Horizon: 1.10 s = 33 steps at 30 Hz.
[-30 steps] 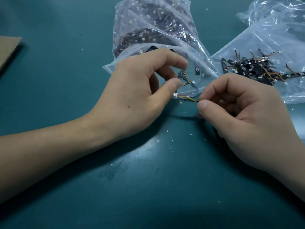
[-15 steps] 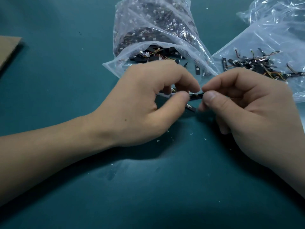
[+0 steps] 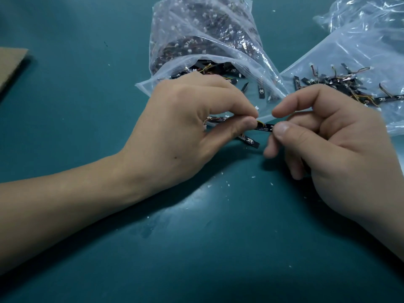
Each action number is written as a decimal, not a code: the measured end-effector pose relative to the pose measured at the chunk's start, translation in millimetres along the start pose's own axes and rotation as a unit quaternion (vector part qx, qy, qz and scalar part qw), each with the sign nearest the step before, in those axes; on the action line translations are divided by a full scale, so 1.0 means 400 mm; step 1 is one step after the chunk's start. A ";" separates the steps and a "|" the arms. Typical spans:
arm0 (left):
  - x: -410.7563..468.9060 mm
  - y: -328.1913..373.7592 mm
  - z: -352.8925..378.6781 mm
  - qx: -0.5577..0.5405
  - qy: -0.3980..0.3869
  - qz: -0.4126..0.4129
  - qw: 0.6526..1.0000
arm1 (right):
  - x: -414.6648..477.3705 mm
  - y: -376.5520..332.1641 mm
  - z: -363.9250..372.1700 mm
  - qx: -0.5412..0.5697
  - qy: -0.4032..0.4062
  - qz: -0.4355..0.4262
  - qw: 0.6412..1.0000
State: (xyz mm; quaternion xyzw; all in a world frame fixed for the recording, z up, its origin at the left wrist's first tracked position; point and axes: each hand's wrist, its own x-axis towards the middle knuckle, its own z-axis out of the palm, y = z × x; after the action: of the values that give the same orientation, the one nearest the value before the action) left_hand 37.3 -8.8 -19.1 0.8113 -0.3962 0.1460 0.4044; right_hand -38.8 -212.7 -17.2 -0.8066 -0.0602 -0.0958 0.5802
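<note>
A small black circuit strip [image 3: 265, 127] with yellow and red wires hangs just above the green table between my hands. My left hand [image 3: 196, 127] pinches its wired end between thumb and forefinger. My right hand [image 3: 328, 136] pinches the other end with the thumb, its forefinger lifted above. A second black strip [image 3: 250, 141] lies on the table right below. More wire with a white plug [image 3: 215, 120] shows under my left palm.
A clear plastic bag [image 3: 203, 40] full of wired strips lies open behind my left hand. Another clear bag [image 3: 354, 53] at the right carries a loose pile of strips [image 3: 341, 84]. Cardboard [image 3: 11, 64] sits at the left edge. White crumbs dot the table [image 3: 218, 237].
Both hands came down from the bag mouth toward me and closed together. One second ago they stretched a wire between them; now they pinch a black strip's two ends. My right forefinger has lifted.
</note>
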 end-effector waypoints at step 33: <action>0.011 0.014 -0.017 -0.172 -0.178 -0.139 0.959 | -0.009 0.004 0.004 -0.025 -0.027 -0.067 0.997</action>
State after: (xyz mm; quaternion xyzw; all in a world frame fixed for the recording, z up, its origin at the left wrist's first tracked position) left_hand 36.3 -7.8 -9.4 0.7895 -0.3643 -0.1285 0.4770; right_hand -42.0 -211.4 -20.0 -0.8175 -0.1275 -0.1146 0.5499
